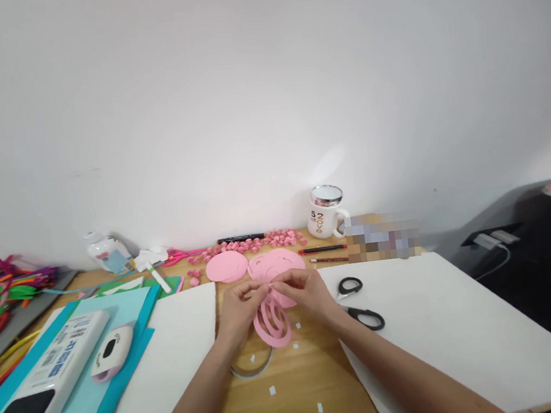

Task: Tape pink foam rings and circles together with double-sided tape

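Note:
A pink paper spiral [272, 326] hangs in loops above the wooden tabletop. My left hand [243, 305] and my right hand [301, 290] meet at its upper end, each with thumb and fingers pinched on the paper. The exact spot they grip is partly hidden by the fingertips. Right behind them lie flat pink paper circles [226, 267], with another pile of pink cut paper [284, 260] beside those. Under the spiral, a roll of tape [253, 370] rests on the wood. Several small white tape pieces [272, 390] are scattered nearby.
Black-handled scissors [368, 317] lie on white paper [433, 328] at right. A white mug [325, 213] stands by the wall, near many small pink paper rolls [286, 237]. At left are a power bank [50, 371], a small white device [113, 351], a bottle [109, 253] and coloured strips [10, 283].

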A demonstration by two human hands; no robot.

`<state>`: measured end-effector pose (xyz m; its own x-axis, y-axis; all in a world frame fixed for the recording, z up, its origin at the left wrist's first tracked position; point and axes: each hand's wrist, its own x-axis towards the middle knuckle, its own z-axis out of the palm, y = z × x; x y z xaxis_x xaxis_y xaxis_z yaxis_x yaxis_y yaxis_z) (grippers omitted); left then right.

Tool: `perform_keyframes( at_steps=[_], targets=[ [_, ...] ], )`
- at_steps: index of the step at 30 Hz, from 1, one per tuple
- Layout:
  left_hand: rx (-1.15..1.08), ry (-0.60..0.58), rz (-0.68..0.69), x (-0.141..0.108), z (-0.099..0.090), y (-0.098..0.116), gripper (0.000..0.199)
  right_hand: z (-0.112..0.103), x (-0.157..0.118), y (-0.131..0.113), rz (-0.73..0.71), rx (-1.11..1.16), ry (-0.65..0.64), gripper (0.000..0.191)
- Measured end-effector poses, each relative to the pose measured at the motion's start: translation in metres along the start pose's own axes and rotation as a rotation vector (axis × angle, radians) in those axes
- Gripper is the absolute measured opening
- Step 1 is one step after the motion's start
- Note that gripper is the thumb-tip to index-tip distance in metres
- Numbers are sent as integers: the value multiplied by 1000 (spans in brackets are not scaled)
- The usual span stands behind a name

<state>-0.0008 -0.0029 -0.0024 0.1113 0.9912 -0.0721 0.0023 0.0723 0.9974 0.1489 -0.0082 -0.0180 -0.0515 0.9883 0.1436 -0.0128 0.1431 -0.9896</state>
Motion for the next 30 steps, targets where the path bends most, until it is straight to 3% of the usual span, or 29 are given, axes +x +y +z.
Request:
perform_keyframes(
  at_steps=[5,13,23,30],
  targets=[
    [20,-25,30,1,0,0,18,2,-1,-3,9,-12,-18,23],
    [-80,17,-40,2,0,-1,25,-2,-1,-12,81,184,-177,34],
    [36,-41,32,-1,0,4,27,-2,-1,-3,134,211,-133,29],
    [-23,-25,-19,-2,1,4,25,-2,-2,-11,140,172,-122,30]
  ],
)
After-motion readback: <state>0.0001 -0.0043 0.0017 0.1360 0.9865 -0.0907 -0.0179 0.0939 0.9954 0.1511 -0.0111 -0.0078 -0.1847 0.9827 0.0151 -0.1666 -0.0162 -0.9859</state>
